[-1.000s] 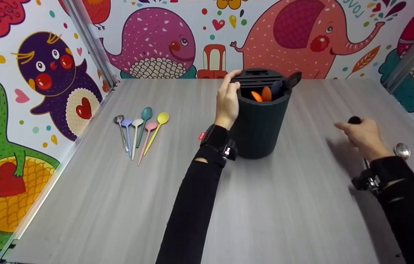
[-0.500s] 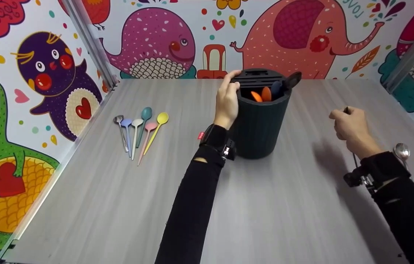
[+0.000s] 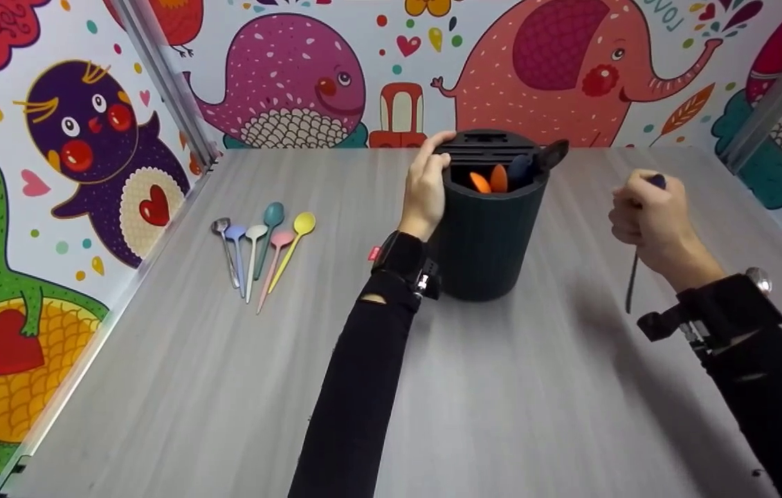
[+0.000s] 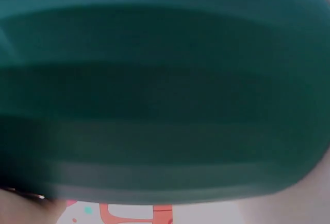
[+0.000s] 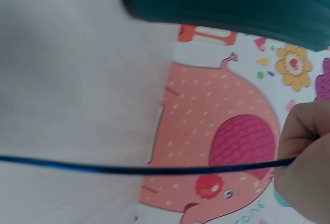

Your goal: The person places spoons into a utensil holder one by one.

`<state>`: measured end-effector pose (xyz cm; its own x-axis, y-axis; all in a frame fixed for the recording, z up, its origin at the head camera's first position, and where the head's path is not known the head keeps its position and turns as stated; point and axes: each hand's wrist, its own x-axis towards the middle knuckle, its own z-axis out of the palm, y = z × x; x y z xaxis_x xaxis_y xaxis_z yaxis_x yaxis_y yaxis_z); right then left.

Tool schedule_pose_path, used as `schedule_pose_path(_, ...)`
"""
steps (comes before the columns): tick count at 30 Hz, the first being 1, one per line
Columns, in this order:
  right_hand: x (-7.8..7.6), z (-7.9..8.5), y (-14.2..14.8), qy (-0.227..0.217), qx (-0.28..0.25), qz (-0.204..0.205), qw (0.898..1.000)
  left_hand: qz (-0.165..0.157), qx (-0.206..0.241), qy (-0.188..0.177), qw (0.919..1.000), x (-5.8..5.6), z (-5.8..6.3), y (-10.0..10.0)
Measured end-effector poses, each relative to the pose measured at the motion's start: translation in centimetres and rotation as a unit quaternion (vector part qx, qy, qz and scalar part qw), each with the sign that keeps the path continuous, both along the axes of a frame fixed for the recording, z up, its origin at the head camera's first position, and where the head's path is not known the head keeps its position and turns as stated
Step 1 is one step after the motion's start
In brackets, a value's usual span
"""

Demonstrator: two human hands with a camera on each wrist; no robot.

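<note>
My left hand (image 3: pixel 423 194) holds the upper left side of a dark green ribbed utensil holder (image 3: pixel 484 242), thumb and fingers at its rim. The holder fills most of the left wrist view. It stands upright on the table, with orange spoons (image 3: pixel 498 178), a dark blue spoon (image 3: pixel 520 168) and a black spoon (image 3: pixel 556 155) in it. To the right, my right hand (image 3: pixel 652 220) grips another dark blue spoon (image 5: pixel 154 170) above the table. Its thin handle points down below the fist; most of its head is hidden by the fingers.
On the grey table (image 3: pixel 211 387), a yellow spoon (image 3: pixel 304 223), a teal spoon (image 3: pixel 273 213), a pink spoon (image 3: pixel 282 239) and several others lie fanned out at the left. A silver spoon (image 3: pixel 759 279) lies partly behind my right wrist. Printed walls (image 3: pixel 391 41) border the back and sides.
My right hand has risen from near the table and moved slightly left with the dark blue spoon, whose handle now shows below the fist. My left hand stays on the holder.
</note>
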<state>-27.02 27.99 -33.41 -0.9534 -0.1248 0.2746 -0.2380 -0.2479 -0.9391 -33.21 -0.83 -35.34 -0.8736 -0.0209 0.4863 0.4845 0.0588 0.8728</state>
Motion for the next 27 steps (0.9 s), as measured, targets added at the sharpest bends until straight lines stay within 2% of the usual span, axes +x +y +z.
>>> schedule_pose_path(7,0.2,2.5,-1.5,0.067,-0.039,0.03,0.997,0.004,0.005,0.002,1.0,0.0,-0.1,0.0)
schedule_pose_path(10,0.4,3.8,-2.0,0.093,-0.061,0.06,0.992,0.004,0.004,0.002,1.0,0.1,-0.2,0.1)
schedule_pose_path(17,0.9,7.0,-3.8,0.111,-0.103,0.088,0.985,0.007,0.003,0.002,1.0,0.1,0.0,0.0)
schedule_pose_path(27,1.0,9.4,-5.5,0.167,-0.165,0.157,0.959,0.012,-0.006,0.0,0.9999,0.0,-0.1,0.1)
